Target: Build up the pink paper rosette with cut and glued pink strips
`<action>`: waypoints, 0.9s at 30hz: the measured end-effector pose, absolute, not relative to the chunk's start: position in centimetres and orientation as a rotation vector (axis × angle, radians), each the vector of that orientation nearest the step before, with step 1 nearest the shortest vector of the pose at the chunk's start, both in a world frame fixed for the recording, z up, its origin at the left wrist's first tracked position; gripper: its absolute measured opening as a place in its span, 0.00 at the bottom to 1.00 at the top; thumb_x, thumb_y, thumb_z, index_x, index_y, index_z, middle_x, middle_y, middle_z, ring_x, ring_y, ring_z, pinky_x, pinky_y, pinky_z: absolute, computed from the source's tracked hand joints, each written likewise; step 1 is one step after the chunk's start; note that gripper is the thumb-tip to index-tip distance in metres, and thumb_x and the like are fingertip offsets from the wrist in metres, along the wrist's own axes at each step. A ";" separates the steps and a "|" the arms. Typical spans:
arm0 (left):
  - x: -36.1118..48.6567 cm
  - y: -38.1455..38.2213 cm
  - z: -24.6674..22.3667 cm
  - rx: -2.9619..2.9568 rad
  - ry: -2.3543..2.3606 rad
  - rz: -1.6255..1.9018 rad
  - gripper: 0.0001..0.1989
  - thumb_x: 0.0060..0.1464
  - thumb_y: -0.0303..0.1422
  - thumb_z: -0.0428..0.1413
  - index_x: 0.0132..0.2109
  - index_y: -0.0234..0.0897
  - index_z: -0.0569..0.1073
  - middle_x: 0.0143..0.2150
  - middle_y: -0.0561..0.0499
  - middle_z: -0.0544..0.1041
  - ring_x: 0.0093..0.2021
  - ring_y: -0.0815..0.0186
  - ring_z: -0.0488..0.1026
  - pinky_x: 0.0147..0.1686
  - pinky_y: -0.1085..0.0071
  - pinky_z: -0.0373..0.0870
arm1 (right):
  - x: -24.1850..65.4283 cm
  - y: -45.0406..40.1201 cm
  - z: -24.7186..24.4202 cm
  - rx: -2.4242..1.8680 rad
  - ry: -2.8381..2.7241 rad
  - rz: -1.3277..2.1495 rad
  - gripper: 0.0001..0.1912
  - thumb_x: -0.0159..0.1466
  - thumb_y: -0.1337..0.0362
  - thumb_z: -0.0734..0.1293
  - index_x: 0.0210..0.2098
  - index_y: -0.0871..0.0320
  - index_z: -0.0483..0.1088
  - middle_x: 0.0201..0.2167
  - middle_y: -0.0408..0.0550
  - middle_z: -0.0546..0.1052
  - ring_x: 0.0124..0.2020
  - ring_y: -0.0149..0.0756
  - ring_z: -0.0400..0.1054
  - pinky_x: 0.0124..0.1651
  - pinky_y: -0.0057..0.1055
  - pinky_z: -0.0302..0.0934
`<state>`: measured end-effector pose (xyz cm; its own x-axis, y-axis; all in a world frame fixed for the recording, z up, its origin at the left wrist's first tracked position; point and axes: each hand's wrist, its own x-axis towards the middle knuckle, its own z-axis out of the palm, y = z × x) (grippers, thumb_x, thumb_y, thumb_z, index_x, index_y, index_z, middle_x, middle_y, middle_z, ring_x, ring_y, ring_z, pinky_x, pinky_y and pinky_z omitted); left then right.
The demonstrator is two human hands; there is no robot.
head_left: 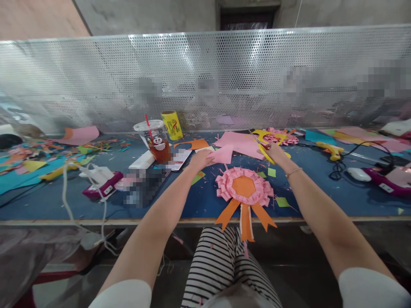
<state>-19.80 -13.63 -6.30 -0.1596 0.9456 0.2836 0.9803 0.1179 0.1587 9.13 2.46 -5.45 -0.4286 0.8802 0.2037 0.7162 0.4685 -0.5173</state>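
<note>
My left hand (201, 159) grips the left edge of a small piece of pink paper (224, 155), fingers pressed together. Scissors with yellow handles (266, 155) are in my right hand (276, 153), their blades pointing up and left over a larger pink sheet (239, 143). Nearer to me lies a paper rosette (224, 188) with pleated pink loops around an orange centre. Its orange ribbon tails (246, 222) hang over the table's front edge. Small green paper squares (271, 172) lie beside it.
A plastic cup (160, 147) with a red straw stands left of centre, near a yellow roll (172, 125). Purple power strips (102, 185) with cables lie on both sides. A yellow glue gun (330, 149) rests at right. Behind rises a perforated metal screen (205, 60).
</note>
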 end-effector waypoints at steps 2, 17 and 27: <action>-19.2 -13.4 -6.1 -1.948 -2.192 -0.538 0.16 0.55 0.39 0.49 0.48 0.38 0.70 0.47 0.46 0.74 0.48 0.61 0.69 0.47 0.69 0.63 | 8.4 1.8 -5.5 -1.213 -2.084 0.643 0.25 0.52 0.48 0.65 0.40 0.60 0.62 0.32 0.52 0.73 0.30 0.39 0.70 0.30 0.32 0.62; -14.3 -14.3 -4.3 -2.005 -1.588 -0.839 0.21 0.57 0.39 0.47 0.56 0.35 0.63 0.51 0.42 0.70 0.53 0.59 0.65 0.53 0.61 0.61 | 5.1 -3.3 -4.8 -0.529 -1.575 1.198 0.30 0.44 0.54 0.70 0.36 0.51 0.47 0.22 0.32 0.62 0.20 0.24 0.58 0.23 0.23 0.56; -17.0 -12.8 -6.3 -1.897 -2.116 -1.784 0.22 0.49 0.46 0.53 0.47 0.35 0.68 0.43 0.44 0.73 0.43 0.62 0.70 0.45 0.63 0.66 | 5.6 -3.2 -3.9 -0.437 -1.609 0.939 0.24 0.47 0.65 0.66 0.37 0.52 0.47 0.22 0.34 0.57 0.21 0.26 0.56 0.26 0.26 0.56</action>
